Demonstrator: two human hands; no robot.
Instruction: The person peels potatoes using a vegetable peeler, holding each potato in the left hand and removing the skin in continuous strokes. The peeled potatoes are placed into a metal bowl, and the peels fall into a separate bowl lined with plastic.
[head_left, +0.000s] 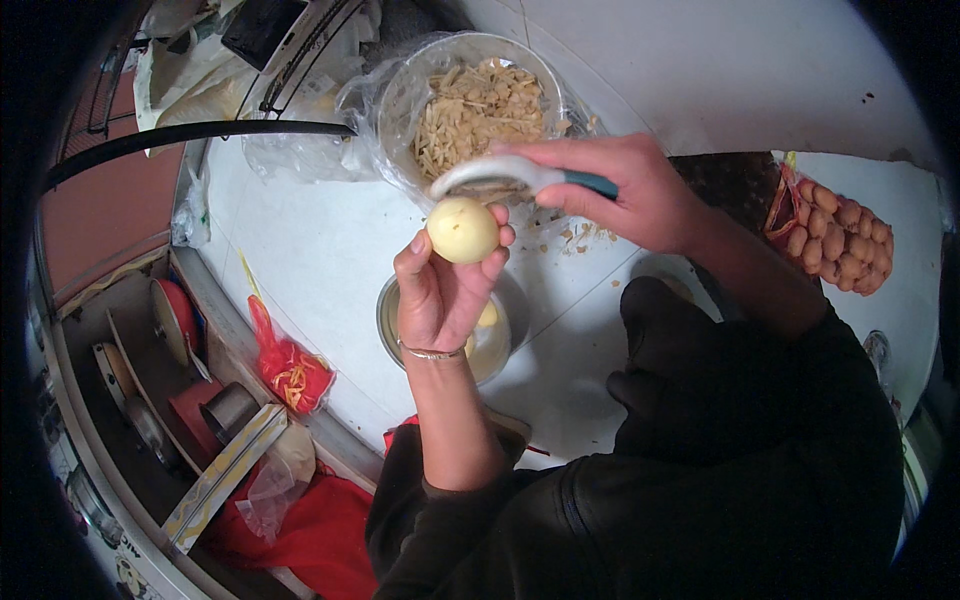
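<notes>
Between the fingers and thumb of my left hand (442, 292) rests a pale, peeled potato (463, 231) with a small dark spot. My right hand (637, 191) grips a peeler (525, 174) with a white body and a teal handle end; its head is blurred just above the potato, and I cannot tell whether they touch. Behind them stands a plastic-lined bucket (559, 94) heaped with brown peelings (484, 101). Below my left hand is a metal bowl (388, 322), largely covered by my wrist, with pale pieces (487, 315) in it.
A net bag of potatoes (847, 236) lies at the right. Peel scraps (585, 236) are scattered on the white tiled floor (337, 247). At the left are a red bag (289, 360) and a cabinet (135, 390) holding pans. A black curved bar (202, 131) juts in from the upper left.
</notes>
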